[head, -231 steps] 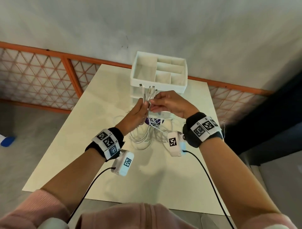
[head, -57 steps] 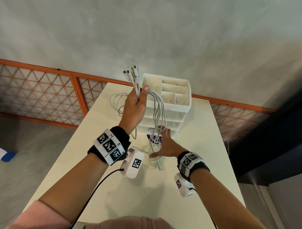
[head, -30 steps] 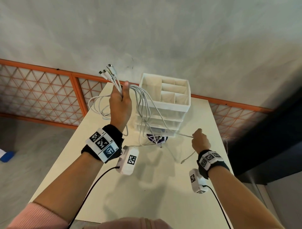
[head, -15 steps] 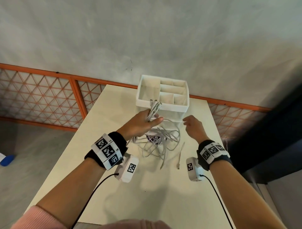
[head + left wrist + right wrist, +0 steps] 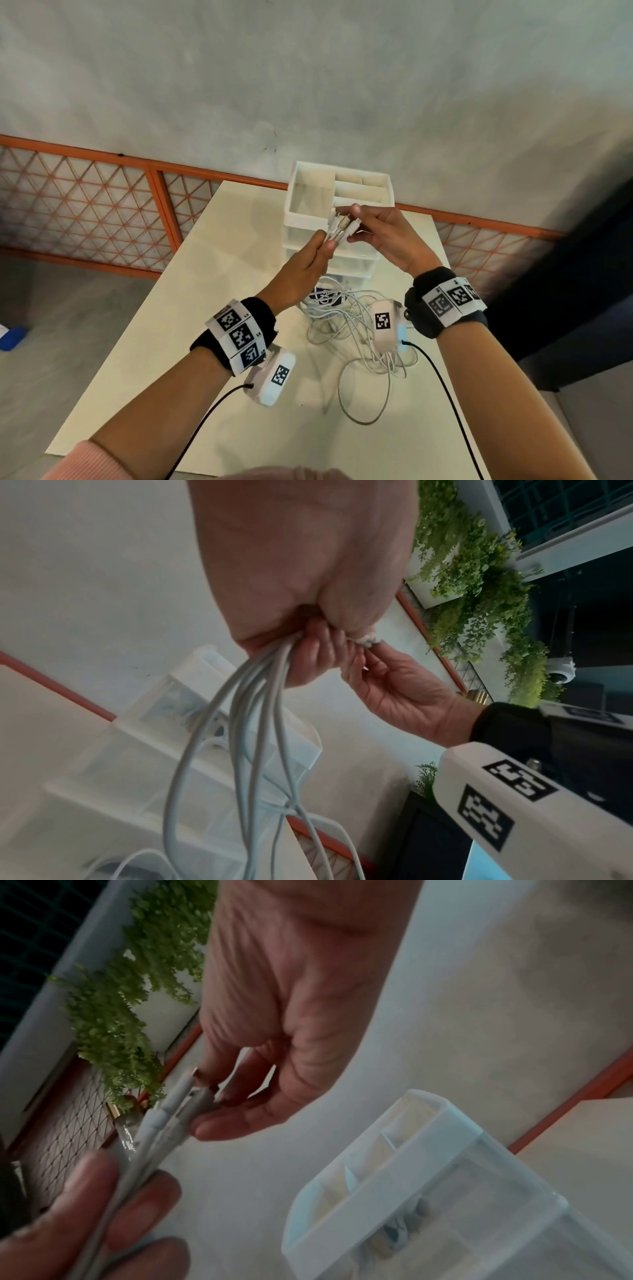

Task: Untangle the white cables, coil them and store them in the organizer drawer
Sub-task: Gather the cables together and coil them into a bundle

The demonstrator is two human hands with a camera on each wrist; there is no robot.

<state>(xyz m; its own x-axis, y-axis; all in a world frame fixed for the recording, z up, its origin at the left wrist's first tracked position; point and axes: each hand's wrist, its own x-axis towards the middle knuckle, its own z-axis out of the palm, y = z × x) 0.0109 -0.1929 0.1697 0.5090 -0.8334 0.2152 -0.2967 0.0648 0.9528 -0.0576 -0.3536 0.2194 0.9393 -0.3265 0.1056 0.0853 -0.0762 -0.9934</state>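
Untangling is barely begun: left hand [image 5: 306,261] grips the thin white cables [image 5: 356,329] before the white plastic drawer organizer [image 5: 301,219], right hand [image 5: 383,233] pinching their plugs [image 5: 342,221], none coiled.

No whole word or number can be read anywhere. The only clear signs are square black-and-white code patterns. Three stand in a row on the left wristband [image 5: 239,334] and two on the right wristband [image 5: 452,301]. One is on the left wrist camera [image 5: 280,375], and the right wrist camera [image 5: 383,320] shows one from above and two from the left wrist. Tiny marks along the left wristband's edge are too small to read. A dark blue label [image 5: 320,296] with white marks lies at the foot of the organizer [image 5: 298,219] near the table's far edge. It is half covered by the white cables [image 5: 346,318] and illegible. One plug [image 5: 127,1139] bears faint grey print, too blurred to read.
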